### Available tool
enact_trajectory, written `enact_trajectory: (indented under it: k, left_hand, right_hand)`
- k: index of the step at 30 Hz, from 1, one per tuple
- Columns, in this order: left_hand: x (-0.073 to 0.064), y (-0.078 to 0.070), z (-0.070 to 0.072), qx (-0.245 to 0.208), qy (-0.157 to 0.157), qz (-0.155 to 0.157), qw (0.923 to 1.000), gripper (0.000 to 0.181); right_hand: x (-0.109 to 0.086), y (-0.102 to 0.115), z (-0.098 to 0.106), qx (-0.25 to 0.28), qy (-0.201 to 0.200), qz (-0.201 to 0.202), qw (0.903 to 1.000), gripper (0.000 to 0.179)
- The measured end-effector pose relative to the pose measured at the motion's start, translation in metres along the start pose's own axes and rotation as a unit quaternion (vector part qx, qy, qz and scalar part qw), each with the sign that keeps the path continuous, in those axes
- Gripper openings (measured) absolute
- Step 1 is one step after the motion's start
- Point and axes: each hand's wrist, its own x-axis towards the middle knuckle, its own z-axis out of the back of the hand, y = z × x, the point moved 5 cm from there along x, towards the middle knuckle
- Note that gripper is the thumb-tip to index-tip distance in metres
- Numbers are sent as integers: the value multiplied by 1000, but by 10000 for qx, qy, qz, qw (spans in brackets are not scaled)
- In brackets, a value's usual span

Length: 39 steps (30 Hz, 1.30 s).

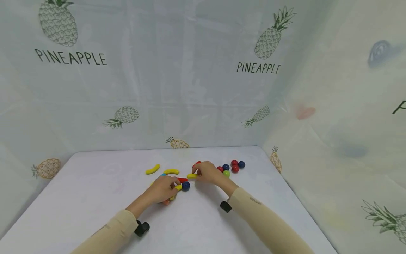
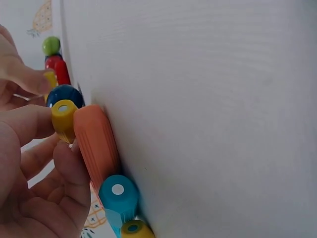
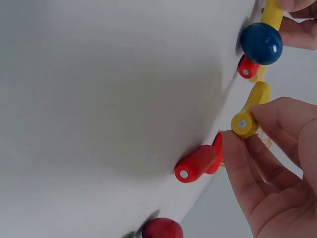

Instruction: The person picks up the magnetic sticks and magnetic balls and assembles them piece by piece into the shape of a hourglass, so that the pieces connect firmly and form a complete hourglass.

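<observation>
My left hand (image 1: 161,189) pinches a yellow magnetic rod (image 2: 63,119) between thumb and fingers. At the far end of that rod, a dark blue ball (image 3: 261,43) appears to touch it. My right hand (image 1: 209,172) pinches another yellow magnetic rod (image 3: 258,95), curved, with a silver dot on its end. A red rod (image 1: 182,180) lies behind the blue ball. Close to my left hand in the left wrist view are an orange rod (image 2: 96,141) and a teal rod (image 2: 119,193). Red rods (image 3: 195,163) lie near my right fingertips.
Two yellow curved rods, one at the left (image 1: 153,169) and one nearer the middle (image 1: 171,171), lie on the white table (image 1: 104,183). Beyond my right hand sit red balls (image 1: 235,169), blue balls (image 1: 241,164) and a green ball (image 1: 226,173). A pineapple-print curtain (image 1: 190,88) hangs behind.
</observation>
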Motion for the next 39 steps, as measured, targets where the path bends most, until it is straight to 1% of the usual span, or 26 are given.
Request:
enact_trajectory:
  k: [3, 7, 12, 18, 25, 28, 33, 35, 39]
  left_hand:
    - [0, 0, -1, -31, 27, 60, 10000, 21]
    - [1, 0, -3, 11, 12, 56, 10000, 20]
    - [0, -2, -3, -18, -12, 59, 10000, 21]
    - [-3, -6, -6, -299, 152, 108, 9994, 23]
    - [-6, -11, -4, -282, 158, 143, 9994, 16]
    - [-7, -12, -4, -299, 155, 192, 9992, 20]
    - [-11, -13, -4, -339, 231, 327, 9986, 37]
    - [-12, -13, -4, -336, 273, 378, 9983, 38]
    - [-14, -14, -4, -348, 348, 437, 9978, 35]
  right_hand:
    - [-13, -5, 4, 74, -115, 12, 9999, 24]
    - [-29, -5, 8, 337, -125, 81, 9993, 24]
    - [-39, -5, 5, 490, -53, 202, 9986, 22]
    - [-41, -6, -3, 581, -47, 238, 9980, 22]
    - [-40, -5, -8, 670, -38, 286, 9973, 24]
    - [-40, -5, -10, 733, 34, 322, 9968, 25]
    - [-40, -5, -12, 843, 140, 382, 9956, 27]
    - [-39, -5, -13, 878, 155, 397, 9952, 27]
    - [-39, -5, -14, 921, 168, 431, 9947, 27]
